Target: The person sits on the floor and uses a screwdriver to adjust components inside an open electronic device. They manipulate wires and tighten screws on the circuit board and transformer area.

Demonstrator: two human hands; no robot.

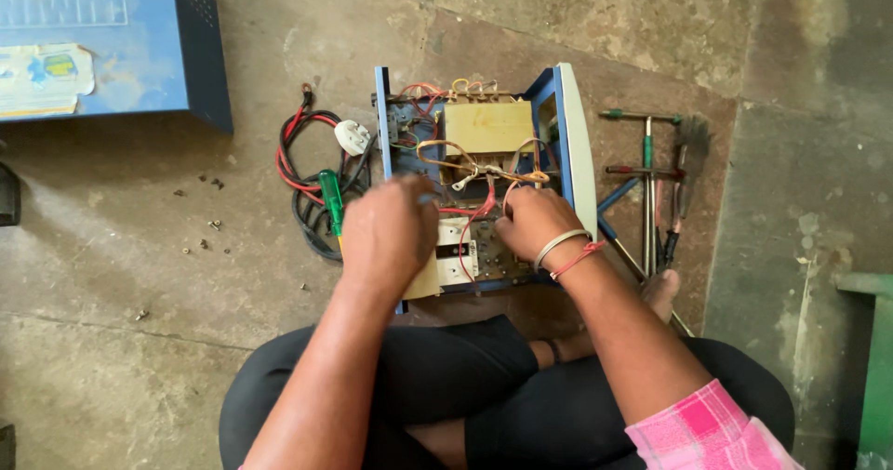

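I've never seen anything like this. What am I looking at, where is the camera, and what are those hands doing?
The camera sits on a person's head and looks down, so you see their own arms and crossed legs on a stone floor. In front of them stands an opened blue electrical box with wires and a yellowish transformer inside. The left hand and right hand both reach into the box among its wires; what the fingers grip is hidden. To one side lie coiled cables with a white plug and a green screwdriver. On the other side lie hand tools. The box's blue cover lies at the top corner.
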